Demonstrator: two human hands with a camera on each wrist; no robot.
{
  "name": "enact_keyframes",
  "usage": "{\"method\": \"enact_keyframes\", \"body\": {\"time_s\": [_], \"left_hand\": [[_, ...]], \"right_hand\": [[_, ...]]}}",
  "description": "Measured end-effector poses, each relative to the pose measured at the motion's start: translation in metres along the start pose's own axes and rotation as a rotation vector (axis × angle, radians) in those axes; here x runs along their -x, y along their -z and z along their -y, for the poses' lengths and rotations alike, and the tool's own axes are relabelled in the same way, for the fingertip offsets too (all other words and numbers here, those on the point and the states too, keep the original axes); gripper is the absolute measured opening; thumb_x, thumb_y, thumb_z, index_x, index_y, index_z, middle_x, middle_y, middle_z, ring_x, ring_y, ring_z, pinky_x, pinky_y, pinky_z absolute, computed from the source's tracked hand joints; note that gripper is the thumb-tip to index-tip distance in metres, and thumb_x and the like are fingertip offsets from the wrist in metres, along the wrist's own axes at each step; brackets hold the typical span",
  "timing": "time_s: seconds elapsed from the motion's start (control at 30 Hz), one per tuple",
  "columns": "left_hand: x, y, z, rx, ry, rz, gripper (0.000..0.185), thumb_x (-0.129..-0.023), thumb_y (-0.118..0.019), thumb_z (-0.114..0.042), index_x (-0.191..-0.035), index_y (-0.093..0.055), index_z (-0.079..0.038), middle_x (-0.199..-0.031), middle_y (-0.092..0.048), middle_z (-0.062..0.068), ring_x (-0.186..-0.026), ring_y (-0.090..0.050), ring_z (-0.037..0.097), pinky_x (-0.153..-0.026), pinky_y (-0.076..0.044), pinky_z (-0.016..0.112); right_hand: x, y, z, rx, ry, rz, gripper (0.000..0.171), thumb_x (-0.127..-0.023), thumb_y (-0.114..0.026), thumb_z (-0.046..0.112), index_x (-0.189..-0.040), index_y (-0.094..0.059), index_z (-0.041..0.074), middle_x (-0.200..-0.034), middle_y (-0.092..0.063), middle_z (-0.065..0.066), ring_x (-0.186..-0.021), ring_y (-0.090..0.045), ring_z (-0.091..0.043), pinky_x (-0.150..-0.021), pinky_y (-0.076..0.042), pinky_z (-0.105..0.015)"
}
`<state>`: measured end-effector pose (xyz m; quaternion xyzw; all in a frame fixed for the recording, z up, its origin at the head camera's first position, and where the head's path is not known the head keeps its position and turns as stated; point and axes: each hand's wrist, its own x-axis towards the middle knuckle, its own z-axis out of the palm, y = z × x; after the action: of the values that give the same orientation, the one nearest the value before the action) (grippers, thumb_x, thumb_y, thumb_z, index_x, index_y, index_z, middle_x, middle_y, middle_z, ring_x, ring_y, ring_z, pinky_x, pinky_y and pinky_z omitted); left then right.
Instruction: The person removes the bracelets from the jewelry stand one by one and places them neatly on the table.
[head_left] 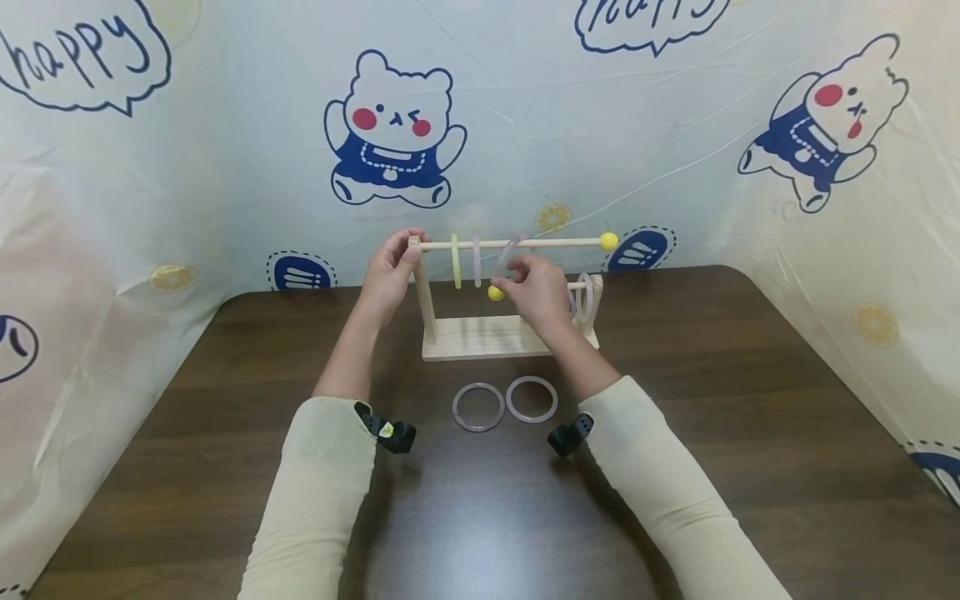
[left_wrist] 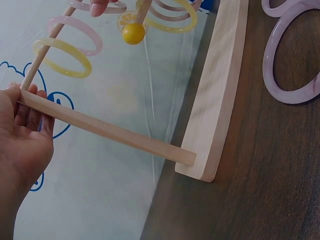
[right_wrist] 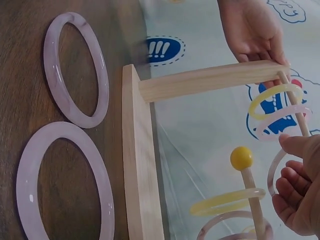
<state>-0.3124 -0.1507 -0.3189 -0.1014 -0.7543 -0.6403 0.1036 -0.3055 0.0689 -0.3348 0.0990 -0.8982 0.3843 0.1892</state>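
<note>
A wooden bangle rack (head_left: pixel 480 340) with two rods stands on the table. My left hand (head_left: pixel 390 271) grips the top of its tall left post (left_wrist: pixel 110 127). On the upper rod (head_left: pixel 566 242) hang a yellow bangle (head_left: pixel 456 271) and a pale pink bangle (head_left: pixel 477 271). Right of these, my right hand (head_left: pixel 538 292) pinches a greyish-purple bangle (head_left: pixel 506 257) that encircles the same rod. Part of that bangle is hidden behind the fingers in the right wrist view. The lower rod, tipped with a yellow ball (right_wrist: pixel 242 158), carries several bangles, one of them yellow (right_wrist: pixel 220 202).
Two light purple bangles (head_left: pixel 478 407) lie side by side on the dark wooden table (head_left: pixel 247 467), in front of the rack base. A yellow ball (head_left: pixel 609 242) caps the upper rod's right end. Behind the table hangs a printed cloth (head_left: pixel 525 125).
</note>
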Motion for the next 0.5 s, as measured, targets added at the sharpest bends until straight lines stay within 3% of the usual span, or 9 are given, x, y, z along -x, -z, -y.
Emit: {"method": "enact_keyframes", "body": {"time_s": [0.33, 0.5], "left_hand": [[0.0, 0.0, 0.0, 0.005, 0.005, -0.001, 0.032, -0.097, -0.045, -0.02, -0.125, -0.05, -0.006, -0.124, -0.053, 0.008, -0.116, -0.046, 0.021, -0.099, -0.035, 0.035], [0.001, 0.0, 0.0, 0.01, 0.004, -0.002, 0.032, -0.097, -0.045, -0.02, -0.125, -0.05, -0.006, -0.124, -0.053, 0.008, -0.117, -0.045, 0.022, -0.099, -0.035, 0.035]], "right_hand": [[0.007, 0.004, -0.014, -0.163, 0.044, -0.064, 0.026, -0.079, -0.075, 0.017, -0.098, -0.067, 0.001, -0.081, -0.065, -0.009, -0.074, -0.059, -0.021, -0.065, -0.048, -0.032], [0.01, 0.007, -0.02, -0.213, 0.006, -0.087, 0.027, -0.08, -0.074, 0.016, -0.101, -0.067, 0.001, -0.085, -0.065, -0.009, -0.078, -0.06, -0.02, -0.07, -0.048, -0.032]]}}
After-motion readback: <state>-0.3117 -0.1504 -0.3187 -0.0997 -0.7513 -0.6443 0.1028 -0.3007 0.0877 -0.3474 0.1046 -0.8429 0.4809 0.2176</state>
